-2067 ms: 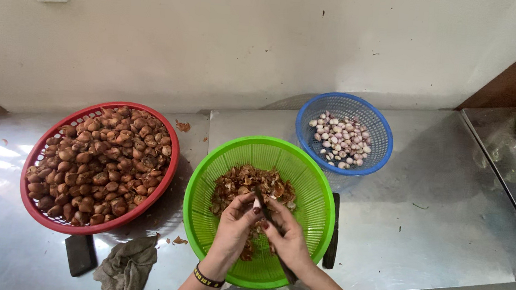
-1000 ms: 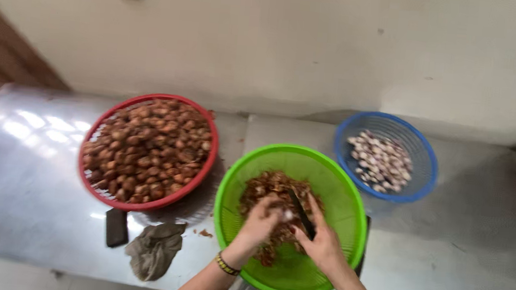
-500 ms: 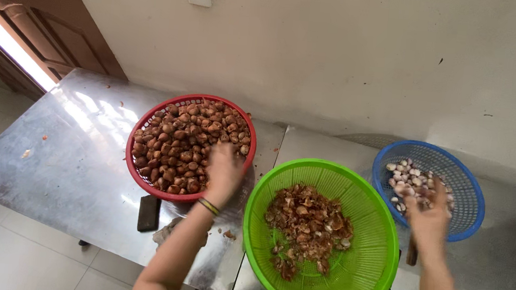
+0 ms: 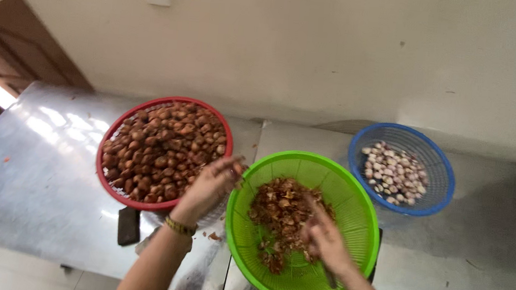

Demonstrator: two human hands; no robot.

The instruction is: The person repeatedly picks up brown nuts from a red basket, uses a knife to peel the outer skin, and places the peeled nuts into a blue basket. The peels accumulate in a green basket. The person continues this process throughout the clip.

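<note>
On the far left of the steel table [image 4: 42, 188] sits the red basket [image 4: 124, 128], heaped with brown, unpeeled shallots [image 4: 161, 146]. The left hand [image 4: 207, 187], which half a second ago was down among those bulbs, has come back off the pile and now hangs at the gap between the red rim and the green one, fingers curled inward. It looks to be carrying a fresh bulb, though I cannot see one clearly inside the blurred grip. A yellow band circles that wrist.

Next along is the green basket [image 4: 360, 225], its floor covered in dry brown skins [image 4: 276, 218]. The right hand [image 4: 324, 241], lately out over the blue basket [image 4: 443, 192], has returned here and is clenched on what seems a slim knife handle. So one peeled bulb appears delivered and another is coming in for peeling.

Count: three baskets, one each of red, green and blue; two hands; pale peeled bulbs [image 4: 392, 175] numbering a few dozen, too small to tally exactly.
</note>
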